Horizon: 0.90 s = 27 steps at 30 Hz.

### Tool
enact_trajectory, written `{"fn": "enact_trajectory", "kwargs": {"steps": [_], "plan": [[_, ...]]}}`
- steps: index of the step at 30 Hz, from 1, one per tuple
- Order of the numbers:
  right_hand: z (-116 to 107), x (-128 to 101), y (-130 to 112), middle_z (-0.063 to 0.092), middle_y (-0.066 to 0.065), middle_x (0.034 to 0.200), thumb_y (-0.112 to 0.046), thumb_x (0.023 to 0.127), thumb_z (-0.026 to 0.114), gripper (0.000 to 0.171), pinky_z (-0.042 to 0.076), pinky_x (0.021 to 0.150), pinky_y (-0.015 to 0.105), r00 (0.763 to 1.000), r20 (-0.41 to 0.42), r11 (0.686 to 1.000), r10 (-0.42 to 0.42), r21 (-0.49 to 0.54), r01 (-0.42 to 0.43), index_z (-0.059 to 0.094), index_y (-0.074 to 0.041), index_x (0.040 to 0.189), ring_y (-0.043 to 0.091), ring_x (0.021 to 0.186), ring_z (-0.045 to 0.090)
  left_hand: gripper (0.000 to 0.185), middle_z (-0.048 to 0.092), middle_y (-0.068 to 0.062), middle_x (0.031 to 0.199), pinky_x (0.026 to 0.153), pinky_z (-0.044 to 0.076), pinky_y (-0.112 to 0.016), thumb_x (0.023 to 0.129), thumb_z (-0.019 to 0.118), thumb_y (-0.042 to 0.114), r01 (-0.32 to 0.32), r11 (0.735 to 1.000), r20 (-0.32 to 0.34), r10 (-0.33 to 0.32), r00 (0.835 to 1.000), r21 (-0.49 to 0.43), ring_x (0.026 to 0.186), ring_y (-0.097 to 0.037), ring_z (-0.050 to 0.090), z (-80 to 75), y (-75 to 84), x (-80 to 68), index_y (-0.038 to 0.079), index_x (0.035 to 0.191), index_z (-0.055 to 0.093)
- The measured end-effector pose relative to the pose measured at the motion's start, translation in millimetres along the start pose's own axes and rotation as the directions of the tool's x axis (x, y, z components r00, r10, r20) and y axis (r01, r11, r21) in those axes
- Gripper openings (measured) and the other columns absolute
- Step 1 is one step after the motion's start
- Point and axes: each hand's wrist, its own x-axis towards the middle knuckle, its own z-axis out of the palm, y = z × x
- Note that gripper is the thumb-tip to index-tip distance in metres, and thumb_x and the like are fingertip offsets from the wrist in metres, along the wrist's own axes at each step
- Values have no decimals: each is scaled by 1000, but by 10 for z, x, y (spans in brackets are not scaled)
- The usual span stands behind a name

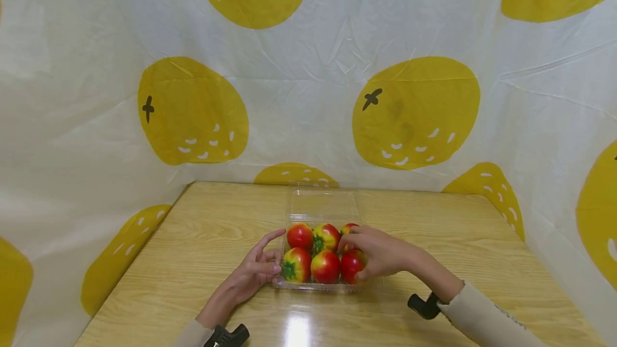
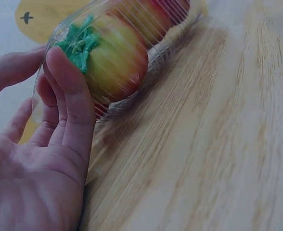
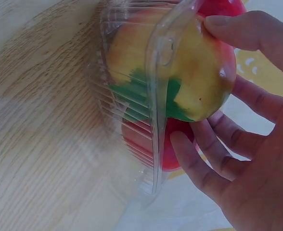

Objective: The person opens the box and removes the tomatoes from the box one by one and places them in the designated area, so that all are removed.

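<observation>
Clear tray of tomatoes lies long axis crosswise on the counter, lid open rearward; left hand steadies it with relaxed fingers, right hand pinches a tomato

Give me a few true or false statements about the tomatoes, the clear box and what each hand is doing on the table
1. The clear plastic box holds six tomatoes. True.
2. The box's lid is closed over the fruit. False: it lies open behind.
3. The right hand grips a tomato in the box. True.
4. The left hand lifts a tomato out. False: it touches the box's left side.
5. The table is glass. False: it is wood.
</observation>
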Motion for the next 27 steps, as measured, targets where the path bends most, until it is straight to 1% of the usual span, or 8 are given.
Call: {"fn": "enact_trajectory", "kwargs": {"steps": [6,13,20,27], "plan": [[-11,0,26,65,-2,115,-24,74,89,50,54,90,34,1000,7,999,1,33,-1,66,-16,118,12,101,56,90,56,4,93,69,53,-24,91,65,1,4,1000,2,-4,1000,-4,75,-10,59,8,1,1,18,165,17],[-11,-7,90,66,-1,116,-22,74,89,51,54,89,33,1000,3,996,-16,84,16,64,-16,118,13,102,59,88,58,2,94,69,54,-24,92,62,0,6,1000,10,-6,1000,-10,75,-10,59,9,0,7,19,165,16],[-10,18,158,66,-4,111,-22,74,89,52,52,85,29,999,8,993,-44,113,43,64,-14,119,10,98,56,87,58,5,93,68,55,-23,93,59,-3,8,1000,10,-8,1000,-7,75,-9,60,2,5,9,19,165,16],[-12,42,204,63,-2,104,-19,72,89,55,51,82,26,998,6,986,-63,157,61,64,-12,121,10,94,55,88,57,5,92,68,54,-23,93,61,-2,9,1000,11,-9,1000,-5,74,-9,59,4,6,9,19,165,15]]}}
